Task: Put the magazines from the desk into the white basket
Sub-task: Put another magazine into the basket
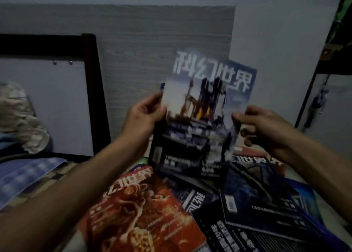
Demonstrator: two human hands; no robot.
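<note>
Left hand (pixel 144 112) pinches left edge of blue-cover magazine (pixel 202 107); right hand (pixel 261 126) grips its right edge. Magazine held upright, cover facing camera, raised above the spread. Below it: red-cover magazine (pixel 142 213) lower left, dark-blue magazine (pixel 266 200) lower right, both flat.

Pale desk surface (pixel 332 206), mostly covered. Glossy red-orange magazine (pixel 144 219) at 7 o'clock, dark blue magazine (pixel 261 200) at 4 o'clock, black-covered magazines (pixel 224 236) overlapping between them.
</note>
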